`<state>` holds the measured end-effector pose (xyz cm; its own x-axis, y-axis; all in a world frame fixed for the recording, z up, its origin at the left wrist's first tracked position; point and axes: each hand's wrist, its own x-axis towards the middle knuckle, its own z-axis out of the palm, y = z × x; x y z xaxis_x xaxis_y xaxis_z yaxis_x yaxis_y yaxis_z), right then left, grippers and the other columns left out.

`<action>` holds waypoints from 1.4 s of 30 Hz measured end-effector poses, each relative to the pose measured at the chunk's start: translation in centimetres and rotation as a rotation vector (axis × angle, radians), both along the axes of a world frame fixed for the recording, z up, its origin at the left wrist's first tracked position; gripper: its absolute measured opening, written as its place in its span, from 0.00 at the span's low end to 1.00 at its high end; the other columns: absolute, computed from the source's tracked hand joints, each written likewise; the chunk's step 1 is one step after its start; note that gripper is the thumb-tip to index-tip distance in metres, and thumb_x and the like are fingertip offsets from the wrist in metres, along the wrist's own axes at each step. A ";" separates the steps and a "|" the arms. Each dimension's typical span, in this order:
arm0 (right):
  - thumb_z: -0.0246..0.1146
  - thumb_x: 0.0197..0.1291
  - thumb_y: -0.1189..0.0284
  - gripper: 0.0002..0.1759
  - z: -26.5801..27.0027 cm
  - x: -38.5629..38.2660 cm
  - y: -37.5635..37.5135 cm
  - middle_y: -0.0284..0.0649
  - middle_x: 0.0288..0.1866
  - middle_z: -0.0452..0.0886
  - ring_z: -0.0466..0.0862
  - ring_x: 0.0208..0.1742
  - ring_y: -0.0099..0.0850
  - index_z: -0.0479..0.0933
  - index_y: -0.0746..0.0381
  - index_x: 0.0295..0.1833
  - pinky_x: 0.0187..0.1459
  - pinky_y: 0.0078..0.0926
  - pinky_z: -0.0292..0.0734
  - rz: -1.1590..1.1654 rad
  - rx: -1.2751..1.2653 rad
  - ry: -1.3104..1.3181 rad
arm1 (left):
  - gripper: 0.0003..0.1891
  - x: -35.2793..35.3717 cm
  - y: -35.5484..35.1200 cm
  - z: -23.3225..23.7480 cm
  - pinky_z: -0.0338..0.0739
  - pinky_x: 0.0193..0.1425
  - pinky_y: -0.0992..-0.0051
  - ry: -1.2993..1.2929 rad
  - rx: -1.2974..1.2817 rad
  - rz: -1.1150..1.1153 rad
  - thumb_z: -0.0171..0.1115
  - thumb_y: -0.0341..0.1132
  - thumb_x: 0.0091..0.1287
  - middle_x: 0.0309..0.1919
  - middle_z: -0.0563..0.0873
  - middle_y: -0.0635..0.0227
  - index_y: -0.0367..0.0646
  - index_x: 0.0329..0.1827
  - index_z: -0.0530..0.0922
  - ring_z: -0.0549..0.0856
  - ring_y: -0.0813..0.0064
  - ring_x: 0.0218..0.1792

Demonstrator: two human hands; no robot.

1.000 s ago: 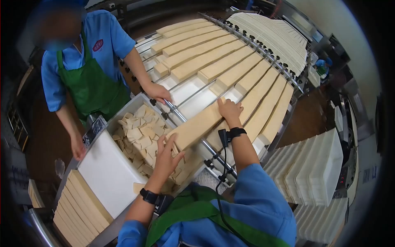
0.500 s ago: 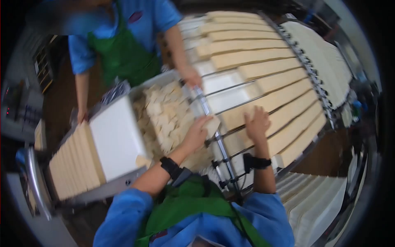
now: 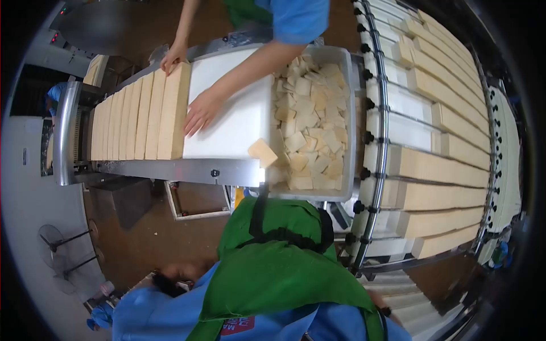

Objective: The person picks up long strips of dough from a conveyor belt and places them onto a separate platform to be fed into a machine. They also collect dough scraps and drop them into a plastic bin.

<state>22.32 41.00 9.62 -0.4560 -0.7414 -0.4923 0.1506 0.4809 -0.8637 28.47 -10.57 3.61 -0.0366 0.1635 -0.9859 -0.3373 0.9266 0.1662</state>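
Both my arms are drawn back low beside my green apron (image 3: 273, 273). Part of my left forearm (image 3: 185, 270) shows blurred at the lower left with a dark wristband; its fingers cannot be made out. A sliver of my right forearm (image 3: 376, 298) shows at the lower right, its hand hidden by my body. In front of me stands a white bin (image 3: 348, 131) of loose, pale tan square sheets (image 3: 307, 116). One square sheet (image 3: 262, 153) lies on the near corner of the white board (image 3: 227, 145), beside the bin.
A co-worker's hand (image 3: 175, 57) touches the upright row of sheets (image 3: 142, 119) at left; the co-worker's other hand (image 3: 203, 111) reaches over the board. Long stacks of sheets (image 3: 443, 190) lie between rods on the rack at right. A metal rail (image 3: 382, 113) edges that rack.
My hands have left the rack and bin and withdrawn toward my body. The sheet my left hand held is no longer visible there. My view has turned; the co-worker now reaches across the board.
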 end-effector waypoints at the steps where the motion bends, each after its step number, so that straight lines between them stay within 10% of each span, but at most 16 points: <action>1: 0.58 0.62 0.69 0.14 -0.8 -5.1 -4.9 0.46 0.45 0.81 0.81 0.44 0.33 0.77 0.68 0.48 0.47 0.29 0.76 -0.046 -0.005 0.154 | 0.22 2.0 -0.8 0.2 0.72 0.57 0.68 -0.021 -0.057 0.058 0.59 0.41 0.64 0.50 0.81 0.59 0.36 0.57 0.74 0.78 0.68 0.50; 6: 0.58 0.62 0.68 0.14 -3.7 -27.8 -27.1 0.46 0.44 0.81 0.81 0.43 0.32 0.77 0.68 0.48 0.46 0.29 0.76 -0.249 0.174 0.720 | 0.20 7.4 0.3 -0.6 0.72 0.56 0.69 0.062 -0.125 0.319 0.58 0.40 0.65 0.49 0.81 0.60 0.37 0.56 0.74 0.78 0.70 0.49; 14: 0.59 0.61 0.67 0.14 -4.7 -31.6 -31.2 0.45 0.43 0.82 0.81 0.42 0.32 0.77 0.67 0.46 0.46 0.29 0.76 -0.285 0.210 0.889 | 0.18 1.6 5.5 -3.8 0.73 0.55 0.70 0.364 -0.006 0.451 0.58 0.40 0.66 0.47 0.81 0.61 0.37 0.53 0.75 0.79 0.72 0.48; 20: 0.59 0.61 0.67 0.14 -6.2 -16.6 -15.6 0.45 0.42 0.82 0.81 0.41 0.31 0.78 0.67 0.45 0.45 0.30 0.76 -0.249 -0.053 0.707 | 0.17 -9.1 9.2 -6.6 0.73 0.54 0.71 0.500 0.054 0.346 0.57 0.40 0.66 0.46 0.82 0.62 0.37 0.52 0.76 0.79 0.73 0.47; 27: 0.60 0.60 0.66 0.14 -12.8 4.7 -1.1 0.45 0.41 0.82 0.81 0.40 0.31 0.78 0.66 0.44 0.44 0.30 0.75 -0.170 0.428 0.003 | 0.15 -16.2 13.3 -6.2 0.73 0.53 0.72 0.566 0.178 0.237 0.56 0.39 0.67 0.44 0.82 0.63 0.38 0.50 0.77 0.79 0.75 0.46; 42: 0.61 0.59 0.64 0.14 -16.3 10.6 -0.2 0.45 0.38 0.83 0.81 0.38 0.30 0.79 0.65 0.42 0.43 0.30 0.75 -0.286 0.536 -0.220 | 0.13 -20.3 13.5 -6.4 0.74 0.50 0.74 0.550 0.238 0.149 0.55 0.39 0.69 0.41 0.83 0.66 0.39 0.46 0.79 0.79 0.79 0.44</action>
<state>32.95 40.84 -6.65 -0.4452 -0.2308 -0.8652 0.4830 0.7517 -0.4491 8.17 2.93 -2.84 -0.5688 0.3308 -0.7530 -0.2662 0.7922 0.5491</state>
